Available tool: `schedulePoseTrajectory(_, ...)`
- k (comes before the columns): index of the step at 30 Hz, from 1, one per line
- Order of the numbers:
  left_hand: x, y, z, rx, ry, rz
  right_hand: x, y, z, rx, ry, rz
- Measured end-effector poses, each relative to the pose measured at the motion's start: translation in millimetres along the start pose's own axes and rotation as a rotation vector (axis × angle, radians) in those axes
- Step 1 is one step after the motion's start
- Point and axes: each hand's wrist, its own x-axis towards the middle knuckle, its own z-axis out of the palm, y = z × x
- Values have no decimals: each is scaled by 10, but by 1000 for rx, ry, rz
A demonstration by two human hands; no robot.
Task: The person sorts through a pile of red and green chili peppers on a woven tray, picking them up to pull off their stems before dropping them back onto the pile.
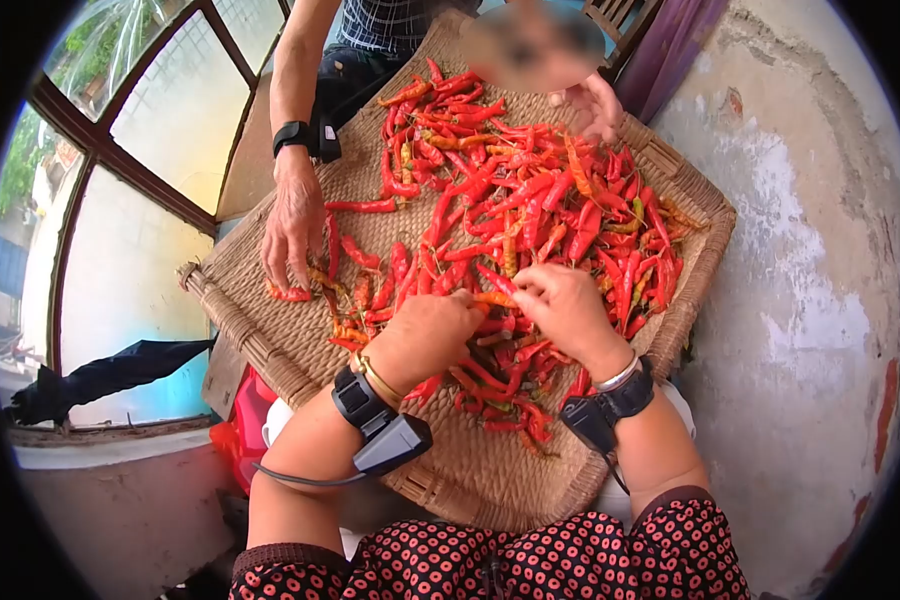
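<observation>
Red chili peppers (530, 200) lie in a wide pile on a woven mat tray (490, 470). My left hand (430, 335) is closed over the near side of the pile, its fingertips at an orange chili pepper (495, 299). Close beside it, my right hand (567, 310) pinches a red chili pepper (497, 279) between thumb and fingers. Both hands are low over the pile, and the undersides of my fingers are hidden. Some peppers around them are orange or wrinkled, with thin stems.
Across the tray sits another person; one of their hands (295, 225) reaches down to peppers at the left edge, the other hand (592, 105) is raised at the far side. A framed window (160, 130) stands left, a rough wall (790, 230) right. A black umbrella-like bundle (120, 377) lies by the sill.
</observation>
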Motion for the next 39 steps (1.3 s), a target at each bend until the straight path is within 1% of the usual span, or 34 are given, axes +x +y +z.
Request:
schedulePoseTrajectory(1, -13, 2, -3, -6, -6, 0, 17, 47, -13, -21, 82, -31)
schedulePoseTrajectory(3, -19, -41, -44, 150, -26, -102, 16, 58, -76, -133, 135, -26)
schedulePoseTrajectory(4, -35, -76, -38, 201, 12, -139, 11, 68, -92, -198, 158, -98)
schedulePoseTrajectory(5, -40, -114, -31, 196, 8, -138, 1, 80, -90, -199, 154, -94)
schedulePoseTrajectory(7, -49, -199, -10, 326, 22, -160, -6, 115, -61, -232, -99, -141)
schedulePoseTrajectory(8, -60, -238, 8, 295, 36, -170, -23, 159, 0, -205, -162, -162)
schedulePoseTrajectory(9, -68, -258, -6, 294, 35, -169, -36, 121, 17, -205, -163, -161)
schedulePoseTrajectory(11, -77, -274, -51, 246, -5, -188, -59, 43, 32, -358, -343, -115)
schedulePoseTrajectory(12, -81, -277, -65, 232, -11, -202, -72, 92, 58, -334, -308, -151)
schedulePoseTrajectory(13, -87, -267, -81, 233, -13, -198, -67, 121, 66, -332, -307, -147)
schedulePoseTrajectory(15, -85, -247, -133, 222, -71, -255, -19, 151, 62, -287, -306, -141)
schedulePoseTrajectory(16, -81, -237, -159, 187, -88, -245, -17, 140, 49, -289, -303, -140)
schedulePoseTrajectory(17, -61, -234, -152, 188, -87, -243, -17, 116, 33, -253, -243, -159)
schedulePoseTrajectory(18, -37, -229, -134, 139, -38, -199, -22, 106, 27, -217, -185, -177)
schedulePoseTrajectory(19, -15, -222, -115, 90, 10, -155, -30, 128, 43, -216, -184, -175)
schedulePoseTrajectory(20, 11, -204, -99, 91, 9, -154, -37, 164, 71, -247, -196, -176)
schedulePoseTrajectory(22, 75, -147, -76, -30, 215, -49, -37, 173, 89, -278, -206, -175)
schedulePoseTrajectory(23, 100, -109, -74, -28, 217, -48, -19, 153, 89, -210, -186, -212)
schedulePoseTrajectory(24, 117, -69, -67, -103, 345, -23, -4, 125, 85, -141, -167, -249)
schedulePoseTrajectory(25, 122, -47, -62, -180, 474, 1, -6, 77, 64, -142, -168, -252)
schedulePoseTrajectory(26, 125, -53, -66, -179, 475, -2, -16, 3, 27, 91, -220, -206)
schedulePoseTrajectory(27, 134, -64, -72, -189, 504, 80, -33, -75, -16, 324, -271, -157)
schedulePoseTrajectory(28, 140, -75, -74, -200, 533, 162, -53, -140, -62, 526, -349, -26)
schedulePoseTrajectory(29, 144, -98, -68, -200, 533, 161, -69, -154, -83, 526, -351, -27)
schedulePoseTrajectory(31, 142, -162, -83, -354, 433, 203, -90, -148, -121, 867, -346, 143)
schedulePoseTrajectory(32, 127, -188, -120, -356, 434, 202, -81, -114, -127, 991, -284, 108)
schedulePoseTrajectory(33, 100, -189, -226, -526, 345, 4, -66, -103, -147, 990, -285, 109)
schedulePoseTrajectory(34, 87, -215, -293, -690, 251, -197, -49, -97, -167, 992, -190, 105)
schedulePoseTrajectory(35, 105, -312, -265, -690, 251, -197, -39, -94, -178, 993, -95, 100)
schedulePoseTrajectory(36, 137, -453, -191, -1066, 429, -228, -37, -90, -177, 997, -66, 160)
schedulePoseTrajectory(37, 164, -562, -153, -1441, 608, -255, -36, -77, -170, 998, -64, 160)
schedulePoseTrajectory(38, 187, -654, -140, -1440, 606, -254, -33, -55, -155, 971, -66, 182)
schedulePoseTrajectory(39, 210, -727, -146, -1536, 684, -334, -30, -38, -144, 942, -67, 204)
